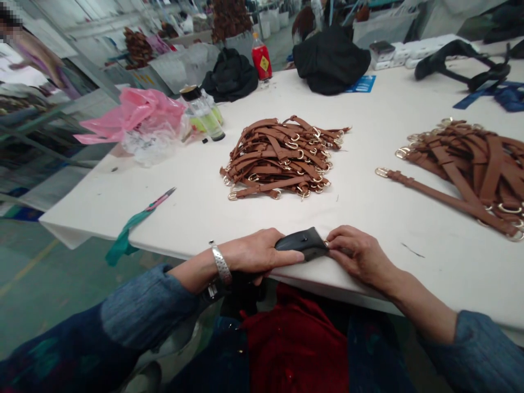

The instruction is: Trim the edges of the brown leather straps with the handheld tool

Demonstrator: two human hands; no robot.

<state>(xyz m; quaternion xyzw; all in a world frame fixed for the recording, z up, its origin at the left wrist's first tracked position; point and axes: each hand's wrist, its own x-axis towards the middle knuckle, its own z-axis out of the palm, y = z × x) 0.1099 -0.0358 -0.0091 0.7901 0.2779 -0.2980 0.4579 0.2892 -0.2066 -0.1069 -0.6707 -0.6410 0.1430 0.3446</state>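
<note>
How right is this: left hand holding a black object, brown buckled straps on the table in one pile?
Not one pile: the head view shows two piles. The left hand does hold a black object, and the brown buckled straps are on the table.

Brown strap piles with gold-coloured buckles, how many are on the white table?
2: one brown strap pile with gold-coloured buckles near the middle of the white table, and a second brown strap pile at the right, cut off by the picture's edge. More may lie out of view.
</note>
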